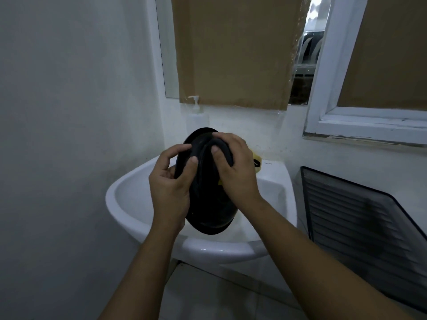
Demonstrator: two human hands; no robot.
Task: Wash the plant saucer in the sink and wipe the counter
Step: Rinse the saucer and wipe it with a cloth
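Hands — left [168, 181], right [235, 167] — round black saucer [208, 215], soap bottle [196, 116] behind, sink [120, 192] beneath.

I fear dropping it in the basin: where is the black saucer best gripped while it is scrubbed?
Probably by the raised rim on its left, coming from the left with fingers over the edge. The saucer stands tilted on edge over the sink; the left hand holds it there, leaving its face free for the dark pad in the right hand.
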